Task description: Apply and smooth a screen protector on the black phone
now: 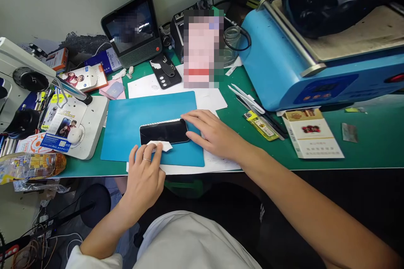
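A smartphone (164,130) with a dark screen lies face up on a blue mat (123,126). My left hand (145,174) presses a folded white tissue (164,146) against the phone's near edge, a ring on one finger. At the phone's right end is my right hand (214,134), its fingers at the far corner and its thumb at the near corner, holding the phone between them. White paper sheets (211,97) stick out from under the mat.
A microscope stand (97,130) occupies the left, beside a smart display (135,29). On the right are a blue machine (274,67), tweezers (249,100) and a cigarette pack (312,136). A phone back cover (168,77) lies behind the mat.
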The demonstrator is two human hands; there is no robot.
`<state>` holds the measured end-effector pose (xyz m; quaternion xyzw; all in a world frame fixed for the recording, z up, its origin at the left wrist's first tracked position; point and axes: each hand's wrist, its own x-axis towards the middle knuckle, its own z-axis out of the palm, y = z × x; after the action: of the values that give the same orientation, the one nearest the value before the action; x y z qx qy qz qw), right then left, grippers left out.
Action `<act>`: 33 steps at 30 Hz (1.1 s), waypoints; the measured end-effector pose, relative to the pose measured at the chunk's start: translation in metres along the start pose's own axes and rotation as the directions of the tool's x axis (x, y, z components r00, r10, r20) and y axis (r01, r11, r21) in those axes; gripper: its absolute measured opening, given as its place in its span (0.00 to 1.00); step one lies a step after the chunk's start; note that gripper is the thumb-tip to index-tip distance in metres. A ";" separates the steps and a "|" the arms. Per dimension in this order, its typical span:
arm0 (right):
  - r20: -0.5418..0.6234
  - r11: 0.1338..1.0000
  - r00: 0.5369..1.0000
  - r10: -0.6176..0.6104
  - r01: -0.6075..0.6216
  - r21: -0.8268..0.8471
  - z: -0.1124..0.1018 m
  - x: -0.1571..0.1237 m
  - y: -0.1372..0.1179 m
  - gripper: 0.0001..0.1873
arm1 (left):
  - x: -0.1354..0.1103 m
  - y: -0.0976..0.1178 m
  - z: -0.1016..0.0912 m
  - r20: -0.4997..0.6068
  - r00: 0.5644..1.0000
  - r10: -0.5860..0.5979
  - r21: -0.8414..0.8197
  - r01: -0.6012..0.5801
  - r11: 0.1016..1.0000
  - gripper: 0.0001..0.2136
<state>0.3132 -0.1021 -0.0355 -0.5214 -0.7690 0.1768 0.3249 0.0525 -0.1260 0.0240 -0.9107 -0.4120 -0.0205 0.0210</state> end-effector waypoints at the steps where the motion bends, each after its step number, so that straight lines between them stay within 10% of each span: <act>1: 0.002 1.000 1.000 0.004 -0.004 -0.002 0.000 0.000 0.000 0.25 | -0.002 -0.001 0.000 -0.001 1.000 -0.012 0.001 0.012 1.000 0.25; 11: 0.019 1.000 0.999 0.030 -0.030 -0.004 -0.002 0.001 -0.001 0.25 | 0.010 -0.034 0.000 -0.024 1.000 -0.005 0.087 0.008 0.996 0.23; 21: 0.016 0.999 0.999 0.043 -0.043 0.003 0.000 -0.001 0.000 0.25 | 0.024 -0.004 0.008 -0.067 0.986 0.156 0.155 -0.144 0.977 0.23; 33: 0.020 0.999 0.999 0.046 -0.045 -0.015 0.000 0.000 -0.001 0.26 | 0.017 -0.032 0.001 -0.001 0.993 0.122 0.150 -0.120 0.981 0.24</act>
<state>0.3125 -0.1028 -0.0355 -0.5393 -0.7614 0.1838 0.3093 0.0397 -0.0927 0.0249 -0.9298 -0.3562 0.0074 0.0927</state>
